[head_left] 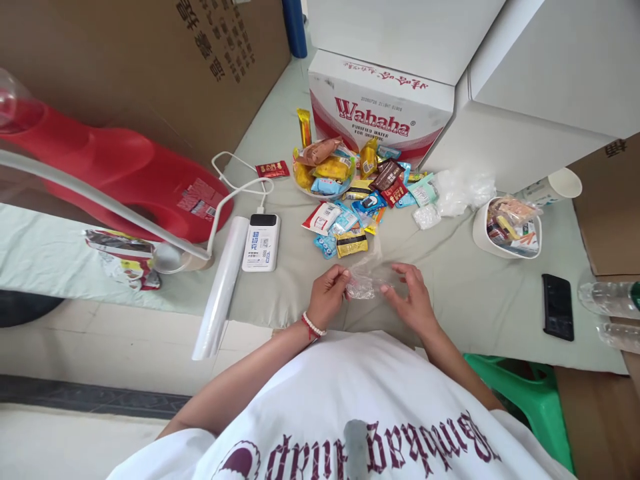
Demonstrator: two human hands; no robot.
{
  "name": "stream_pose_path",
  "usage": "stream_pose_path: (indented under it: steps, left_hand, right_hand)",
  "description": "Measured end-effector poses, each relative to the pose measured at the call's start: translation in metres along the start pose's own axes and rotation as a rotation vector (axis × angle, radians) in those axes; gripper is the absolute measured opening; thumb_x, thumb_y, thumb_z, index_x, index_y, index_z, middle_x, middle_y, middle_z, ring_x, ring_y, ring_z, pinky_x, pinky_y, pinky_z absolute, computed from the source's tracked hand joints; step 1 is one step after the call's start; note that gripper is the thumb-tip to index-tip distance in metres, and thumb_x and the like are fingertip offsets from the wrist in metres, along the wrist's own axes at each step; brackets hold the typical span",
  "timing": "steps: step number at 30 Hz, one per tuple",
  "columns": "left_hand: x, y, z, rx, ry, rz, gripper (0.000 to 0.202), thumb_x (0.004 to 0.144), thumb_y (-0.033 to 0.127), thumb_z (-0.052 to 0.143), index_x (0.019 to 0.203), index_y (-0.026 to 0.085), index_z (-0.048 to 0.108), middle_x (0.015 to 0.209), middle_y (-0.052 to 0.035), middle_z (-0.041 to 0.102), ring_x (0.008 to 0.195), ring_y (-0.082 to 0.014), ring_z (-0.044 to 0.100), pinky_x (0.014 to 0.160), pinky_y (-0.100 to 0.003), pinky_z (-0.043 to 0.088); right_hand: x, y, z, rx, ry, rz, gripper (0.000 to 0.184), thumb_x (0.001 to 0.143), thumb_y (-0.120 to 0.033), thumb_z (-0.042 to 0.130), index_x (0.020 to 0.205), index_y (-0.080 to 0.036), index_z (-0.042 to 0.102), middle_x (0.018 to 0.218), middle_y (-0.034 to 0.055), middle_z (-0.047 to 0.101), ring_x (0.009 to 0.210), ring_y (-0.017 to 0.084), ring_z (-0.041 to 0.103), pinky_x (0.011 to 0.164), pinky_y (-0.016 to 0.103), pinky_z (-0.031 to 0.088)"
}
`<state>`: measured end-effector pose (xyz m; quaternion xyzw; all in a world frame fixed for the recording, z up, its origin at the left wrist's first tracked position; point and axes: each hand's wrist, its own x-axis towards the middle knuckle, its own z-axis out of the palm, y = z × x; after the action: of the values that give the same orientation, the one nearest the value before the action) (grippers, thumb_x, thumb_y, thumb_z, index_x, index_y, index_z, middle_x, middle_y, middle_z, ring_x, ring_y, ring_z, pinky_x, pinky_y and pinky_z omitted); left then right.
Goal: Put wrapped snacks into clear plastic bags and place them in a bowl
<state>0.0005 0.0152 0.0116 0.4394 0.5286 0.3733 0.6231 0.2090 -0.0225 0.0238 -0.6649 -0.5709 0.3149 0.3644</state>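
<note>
My left hand point(329, 291) pinches the edge of a clear plastic bag point(364, 280) in front of my body. On the bag's other side is my right hand point(410, 297), its fingers spread and the thumb close to the plastic; whether it touches cannot be made out. Just beyond the bag lies a pile of wrapped snacks, among them a yellow-and-black packet point(352, 243), a red-and-white packet point(321, 218) and a brown packet point(388, 173). Behind them a clear bowl point(325, 195) holds more yellow, brown and blue snack packets.
A Wahaha water carton point(380, 107) stands at the back. Crumpled clear bags point(463, 190), a white bin of packets point(481, 230) and a black phone point(557, 307) lie to the right. On the left are a power bank point(261, 243), a plastic roll point(223, 287) and a red container point(135, 173).
</note>
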Motion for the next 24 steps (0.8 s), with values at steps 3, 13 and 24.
stream_pose_path:
  steps: [3,13,24]
  left_hand:
    - [-0.004,0.002,0.000,0.110,-0.095,-0.009,0.035,0.094,0.053,0.055,0.078,0.021,0.059,0.053,0.0056,0.057,0.048,-0.0128,0.054,0.053,-0.025,0.040]
    - [-0.008,-0.001,-0.022,0.276,0.074,0.045,0.034,0.098,0.049,0.047,0.080,0.022,0.058,0.073,-0.0007,0.069,0.055,-0.0129,0.050,0.057,-0.026,0.039]
    - [0.006,0.001,-0.007,0.394,-0.045,0.222,0.033,0.096,0.046,0.051,0.074,0.022,0.050,0.062,0.0035,0.047,0.061,-0.0141,0.042,0.062,-0.027,0.032]
  right_hand:
    - [0.020,-0.004,0.015,-0.071,0.010,-0.037,0.034,0.096,-0.053,0.055,0.108,-0.023,0.064,0.109,0.0109,0.070,0.102,0.026,0.063,0.087,0.040,0.052]
    - [0.034,-0.005,0.033,-0.213,0.017,0.024,0.037,0.102,-0.051,0.042,0.092,-0.023,0.063,0.071,0.0020,0.066,0.063,0.020,0.058,0.065,0.030,0.039]
    - [0.033,-0.006,0.022,0.079,-0.003,0.154,0.038,0.091,-0.061,0.061,0.082,-0.023,0.064,0.066,-0.0003,0.063,0.058,0.017,0.054,0.059,0.030,0.043]
